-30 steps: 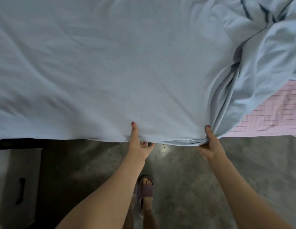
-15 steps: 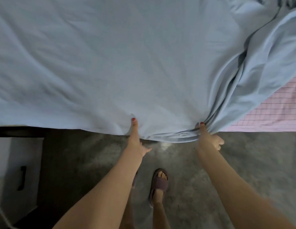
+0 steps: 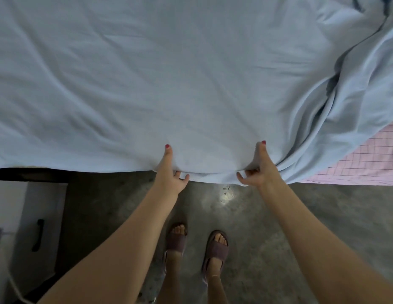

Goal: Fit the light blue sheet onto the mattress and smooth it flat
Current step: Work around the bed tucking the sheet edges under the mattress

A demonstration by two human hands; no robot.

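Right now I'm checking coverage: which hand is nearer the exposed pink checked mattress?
Right. The right hand grips the sheet edge beside the pink mattress; the left hand grips farther left.

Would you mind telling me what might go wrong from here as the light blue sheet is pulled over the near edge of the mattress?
1. The sheet is bunched in deep folds at the right, leaving the pink mattress bare; pulling here may not cover it.
2. The left hand and right hand pinch only the hem, so it may slip free.
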